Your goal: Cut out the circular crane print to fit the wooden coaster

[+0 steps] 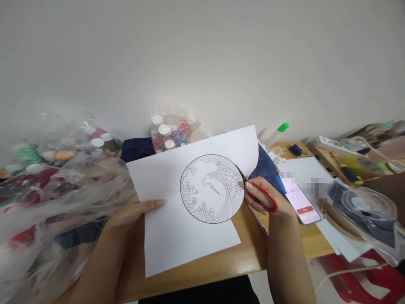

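Cutting into the white sheet of paper (pixel 177 236) is the step we judge to be in hand. The red-handled scissors (pixel 262 195) have their blades at the upper right rim of the round black line drawing of a crane and waves (pixel 211 188), where a flap of the sheet curls away. Our right hand (pixel 268 202) has its grip closed through the red loops. Our left hand (pixel 133 213) pinches the sheet's left edge, thumb on top, holding it over the light wooden desk (pixel 221 264).

To follow the curve, we reckon the next move calls for small snips while the left hand turns the sheet toward the blades, keeping the line in sight.

Things crowd in around us:
- A phone with a lit pinkish screen (pixel 300 202) lies just beside the right hand.
- Dark blue cloth (pixel 267 169) sits behind the scissors.
- Crumpled clear plastic bags (pixel 47 177) press near the left forearm.
- A clear bag of small white-lidded pots (pixel 172 131) stands behind the sheet.

The bags and the phone could snag the sheet as it swings.
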`<act>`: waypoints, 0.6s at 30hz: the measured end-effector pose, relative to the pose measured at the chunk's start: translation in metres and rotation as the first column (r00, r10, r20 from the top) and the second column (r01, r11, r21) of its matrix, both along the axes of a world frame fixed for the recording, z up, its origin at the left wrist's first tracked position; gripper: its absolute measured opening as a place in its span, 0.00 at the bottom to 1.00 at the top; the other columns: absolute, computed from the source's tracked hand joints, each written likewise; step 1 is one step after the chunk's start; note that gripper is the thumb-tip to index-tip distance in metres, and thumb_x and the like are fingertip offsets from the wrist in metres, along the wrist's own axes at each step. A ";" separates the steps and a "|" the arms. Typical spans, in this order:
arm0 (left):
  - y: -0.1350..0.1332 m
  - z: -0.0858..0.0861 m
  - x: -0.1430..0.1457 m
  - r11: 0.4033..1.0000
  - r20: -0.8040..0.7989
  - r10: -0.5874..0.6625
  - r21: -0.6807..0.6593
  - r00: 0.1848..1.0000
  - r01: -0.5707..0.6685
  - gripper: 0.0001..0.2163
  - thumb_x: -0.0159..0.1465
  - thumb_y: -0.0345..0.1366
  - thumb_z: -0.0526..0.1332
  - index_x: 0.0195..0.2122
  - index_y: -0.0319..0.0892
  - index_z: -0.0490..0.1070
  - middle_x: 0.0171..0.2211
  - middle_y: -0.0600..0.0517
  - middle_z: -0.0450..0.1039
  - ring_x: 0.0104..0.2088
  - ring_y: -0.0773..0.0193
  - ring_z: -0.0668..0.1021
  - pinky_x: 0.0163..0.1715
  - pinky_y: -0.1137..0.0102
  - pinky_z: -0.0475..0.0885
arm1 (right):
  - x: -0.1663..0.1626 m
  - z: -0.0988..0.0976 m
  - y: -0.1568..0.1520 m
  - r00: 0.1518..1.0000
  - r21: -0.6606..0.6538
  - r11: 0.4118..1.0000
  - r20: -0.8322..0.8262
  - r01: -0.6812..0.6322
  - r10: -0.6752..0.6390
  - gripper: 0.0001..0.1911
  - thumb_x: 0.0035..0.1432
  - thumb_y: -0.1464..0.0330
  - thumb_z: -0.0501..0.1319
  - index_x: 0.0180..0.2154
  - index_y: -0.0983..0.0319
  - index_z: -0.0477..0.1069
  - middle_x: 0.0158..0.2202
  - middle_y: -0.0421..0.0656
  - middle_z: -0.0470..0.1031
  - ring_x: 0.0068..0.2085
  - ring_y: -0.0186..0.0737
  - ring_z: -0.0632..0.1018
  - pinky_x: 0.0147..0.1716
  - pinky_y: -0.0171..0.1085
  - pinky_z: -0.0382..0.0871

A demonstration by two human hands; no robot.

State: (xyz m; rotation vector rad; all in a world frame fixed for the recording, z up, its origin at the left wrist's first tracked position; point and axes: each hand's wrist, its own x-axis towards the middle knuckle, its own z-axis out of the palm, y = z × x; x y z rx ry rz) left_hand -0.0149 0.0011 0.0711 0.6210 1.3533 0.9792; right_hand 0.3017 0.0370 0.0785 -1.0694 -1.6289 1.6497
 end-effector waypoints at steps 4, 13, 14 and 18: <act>0.001 -0.002 -0.001 1.000 0.011 -0.006 -0.007 1.000 0.006 0.28 0.38 0.35 0.75 0.44 0.42 0.75 0.34 0.46 0.81 0.36 0.48 0.81 0.33 0.65 0.76 | 0.000 -0.003 0.000 1.000 0.012 1.000 -0.005 0.004 -0.004 0.30 0.60 0.49 0.55 0.15 0.62 0.58 0.08 0.33 0.53 0.10 0.24 0.52 0.12 0.33 0.40; -0.002 -0.006 -0.002 0.998 0.076 0.037 -0.045 0.996 -0.034 0.23 0.39 0.34 0.75 0.38 0.40 0.75 0.35 0.49 0.81 0.33 0.55 0.81 0.33 0.68 0.75 | 0.001 -0.003 0.001 1.000 0.014 1.000 0.002 -0.001 0.001 0.29 0.60 0.50 0.55 0.15 0.61 0.58 0.08 0.33 0.53 0.10 0.24 0.52 0.11 0.33 0.41; -0.002 -0.006 -0.002 0.998 0.083 0.046 -0.048 0.996 -0.042 0.23 0.39 0.33 0.75 0.38 0.40 0.75 0.35 0.50 0.81 0.33 0.56 0.81 0.33 0.68 0.75 | 0.002 -0.003 0.001 1.000 0.013 1.000 0.001 -0.002 0.002 0.29 0.60 0.50 0.55 0.15 0.61 0.58 0.08 0.33 0.53 0.10 0.24 0.52 0.11 0.33 0.41; -0.002 -0.003 -0.001 0.997 0.112 0.065 -0.056 0.992 -0.059 0.26 0.39 0.32 0.75 0.41 0.39 0.74 0.32 0.50 0.81 0.33 0.55 0.81 0.33 0.68 0.75 | 0.004 -0.006 0.002 1.000 0.012 1.000 -0.020 -0.019 0.019 0.28 0.60 0.50 0.55 0.17 0.62 0.59 0.08 0.32 0.53 0.10 0.24 0.51 0.10 0.32 0.39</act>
